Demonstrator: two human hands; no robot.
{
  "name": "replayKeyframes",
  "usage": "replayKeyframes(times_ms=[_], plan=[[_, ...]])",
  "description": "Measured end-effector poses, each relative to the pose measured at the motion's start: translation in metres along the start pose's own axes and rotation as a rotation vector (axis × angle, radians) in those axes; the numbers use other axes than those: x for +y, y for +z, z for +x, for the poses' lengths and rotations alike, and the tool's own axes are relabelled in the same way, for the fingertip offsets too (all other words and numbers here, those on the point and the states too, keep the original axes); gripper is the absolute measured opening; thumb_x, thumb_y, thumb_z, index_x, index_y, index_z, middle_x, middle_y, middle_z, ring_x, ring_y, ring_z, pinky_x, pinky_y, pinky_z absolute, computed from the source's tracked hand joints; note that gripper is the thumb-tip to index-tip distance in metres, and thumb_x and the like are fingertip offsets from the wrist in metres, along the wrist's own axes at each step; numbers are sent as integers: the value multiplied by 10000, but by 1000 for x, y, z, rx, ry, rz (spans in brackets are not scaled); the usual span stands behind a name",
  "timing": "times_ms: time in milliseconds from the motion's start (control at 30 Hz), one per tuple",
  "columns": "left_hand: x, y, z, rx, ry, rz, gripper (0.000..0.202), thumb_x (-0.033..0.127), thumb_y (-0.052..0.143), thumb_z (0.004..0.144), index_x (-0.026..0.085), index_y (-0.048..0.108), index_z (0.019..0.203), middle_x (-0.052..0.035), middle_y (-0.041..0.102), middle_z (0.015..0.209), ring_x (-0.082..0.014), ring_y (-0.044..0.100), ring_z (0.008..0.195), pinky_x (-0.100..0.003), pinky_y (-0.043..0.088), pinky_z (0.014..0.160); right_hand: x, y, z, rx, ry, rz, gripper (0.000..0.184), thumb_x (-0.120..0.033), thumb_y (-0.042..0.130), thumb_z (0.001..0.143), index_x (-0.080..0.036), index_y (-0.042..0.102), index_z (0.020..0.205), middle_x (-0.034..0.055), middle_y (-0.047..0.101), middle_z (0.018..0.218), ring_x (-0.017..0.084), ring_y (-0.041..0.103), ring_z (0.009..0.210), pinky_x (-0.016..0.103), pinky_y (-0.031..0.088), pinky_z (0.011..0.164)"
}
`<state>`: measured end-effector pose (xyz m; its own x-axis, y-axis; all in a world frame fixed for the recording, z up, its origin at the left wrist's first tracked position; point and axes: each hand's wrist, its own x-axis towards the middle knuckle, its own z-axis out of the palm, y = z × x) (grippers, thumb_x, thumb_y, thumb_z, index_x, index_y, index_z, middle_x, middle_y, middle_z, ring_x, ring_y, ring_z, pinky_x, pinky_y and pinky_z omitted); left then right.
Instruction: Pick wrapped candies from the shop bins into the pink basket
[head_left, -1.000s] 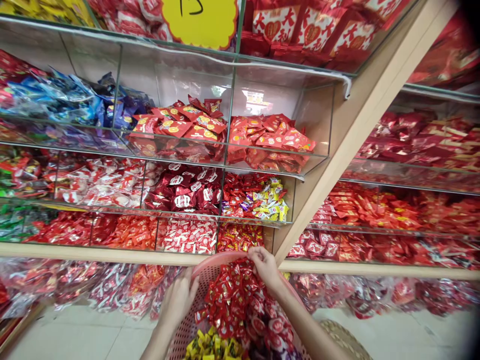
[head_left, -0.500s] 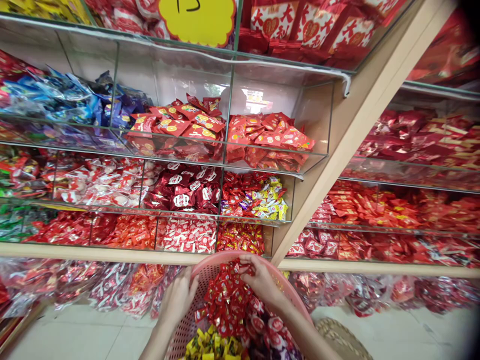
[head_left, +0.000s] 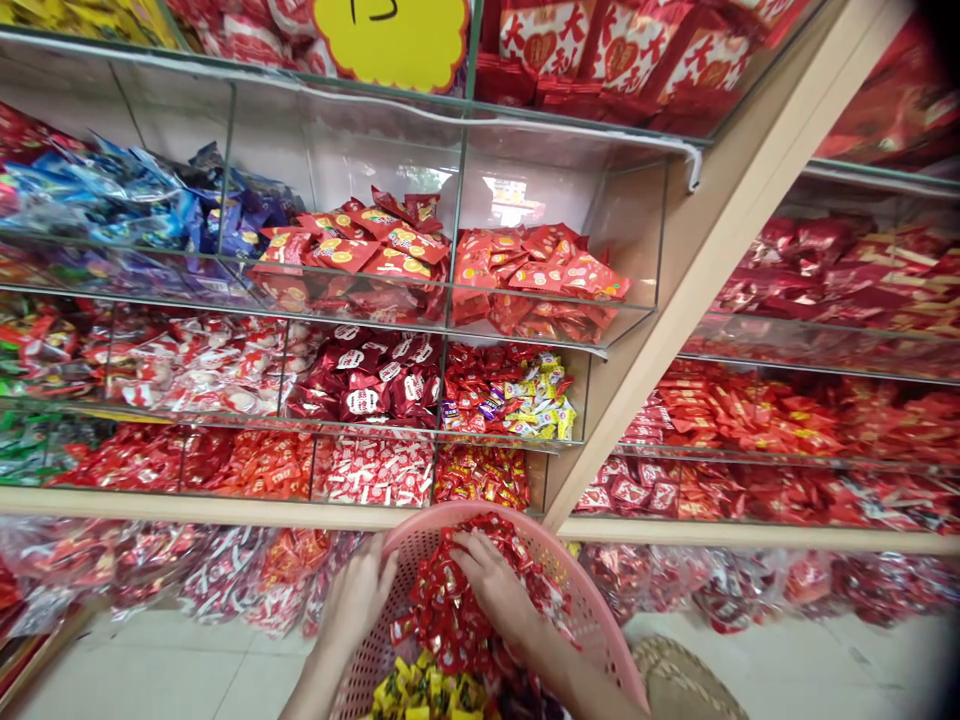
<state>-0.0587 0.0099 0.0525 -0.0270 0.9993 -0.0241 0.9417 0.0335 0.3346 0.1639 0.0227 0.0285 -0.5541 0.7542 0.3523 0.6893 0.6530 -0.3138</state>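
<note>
A pink plastic basket (head_left: 600,590) with small holes in its wall stands below the shelves, tilted toward me. My left hand (head_left: 360,590) grips its left rim, thumb toward the inside. Red wrapped candies (head_left: 442,610) fill the middle and back of the basket, and yellow wrapped candies (head_left: 427,690) lie at its near side. Over the red pile is my right hand (head_left: 491,580), its fingers loosely stretched out and touching the wrappers. The fingertips partly sink among the candies. My right forearm hides part of the basket's contents.
Clear-fronted shelf bins hold red candies (head_left: 375,470), blue packets (head_left: 112,200) and red orange-print packets (head_left: 405,250). A slanting wooden post (head_left: 720,230) divides the shelves. Bagged candies (head_left: 225,580) line the floor below. A woven round object (head_left: 682,680) sits right of the basket.
My right hand has moved left and nearer across the red candies, which now spread toward the basket's right side. The left hand has stayed on the rim.
</note>
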Motion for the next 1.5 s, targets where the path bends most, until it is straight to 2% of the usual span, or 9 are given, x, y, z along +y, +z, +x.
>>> replayKeyframes(times_ms=[100, 233, 400, 667, 800, 933, 1167, 1333, 1500], plan=[[0, -1, -1, 7, 4, 1, 422, 352, 248, 910, 171, 426, 1247, -110, 633, 1145, -215, 632, 967, -288, 451, 758, 8, 11, 3, 3, -121, -128, 397, -129, 383, 894, -226, 461, 1271, 64, 509, 1316, 168, 442, 1224, 422, 233, 1118], [1, 0, -1, 36, 19, -7, 402, 341, 254, 907, 183, 455, 1217, -97, 633, 1148, -207, 629, 989, -280, 462, 766, 13, 18, 6, -24, -142, -197, 384, -165, 386, 911, -241, 453, 1282, 54, 456, 1368, 181, 409, 1260, 480, 196, 1118], [-2, 3, 1, 49, 24, -4, 413, 347, 251, 909, 166, 472, 1207, -110, 612, 1186, -220, 620, 1010, -306, 470, 799, 11, 13, 1, -79, -141, -221, 424, -137, 358, 911, -232, 407, 1321, 51, 420, 1391, 200, 295, 1329, 539, 142, 1114], [-3, 4, 0, 41, 12, 7, 424, 353, 252, 909, 173, 450, 1238, -102, 623, 1171, -207, 628, 995, -284, 471, 779, 2, 0, 3, -15, -105, -178, 419, -190, 382, 910, -218, 412, 1327, 60, 510, 1316, 211, 367, 1291, 548, 107, 1113], [-2, 2, 0, 18, 8, 11, 426, 345, 246, 910, 167, 443, 1244, -105, 627, 1164, -208, 632, 990, -283, 471, 776, -15, -31, 16, 88, -142, -155, 385, -222, 394, 914, -215, 448, 1296, 52, 557, 1270, 213, 387, 1277, 536, 178, 1099], [0, 0, 0, -1, -14, 14, 439, 348, 246, 911, 170, 420, 1273, -104, 635, 1150, -216, 631, 996, -293, 472, 787, -26, -88, 40, 229, -198, -125, 360, -178, 409, 902, -213, 481, 1252, 52, 578, 1245, 201, 445, 1221, 476, 301, 1047], [0, -1, -2, 10, -6, -10, 437, 331, 241, 906, 151, 441, 1251, -116, 629, 1155, -223, 625, 1003, -314, 472, 803, -2, -175, 93, 455, -117, -124, 254, -174, 426, 885, -210, 579, 1085, 68, 636, 1033, 207, 519, 1025, 403, 394, 905], [-2, 3, 0, 6, 4, -26, 442, 326, 229, 906, 134, 431, 1250, -132, 617, 1169, -237, 617, 1010, -339, 465, 825, 6, -189, 124, 395, -38, -172, 203, -197, 440, 877, -207, 619, 971, 66, 636, 960, 215, 514, 945, 376, 399, 834], [-4, 5, 0, 32, 21, -63, 426, 328, 229, 908, 169, 438, 1244, -105, 613, 1185, -219, 621, 1008, -316, 474, 810, 13, -192, 157, 260, 51, -308, 241, -207, 424, 875, -189, 617, 1017, 93, 626, 996, 233, 506, 963, 370, 388, 830]])
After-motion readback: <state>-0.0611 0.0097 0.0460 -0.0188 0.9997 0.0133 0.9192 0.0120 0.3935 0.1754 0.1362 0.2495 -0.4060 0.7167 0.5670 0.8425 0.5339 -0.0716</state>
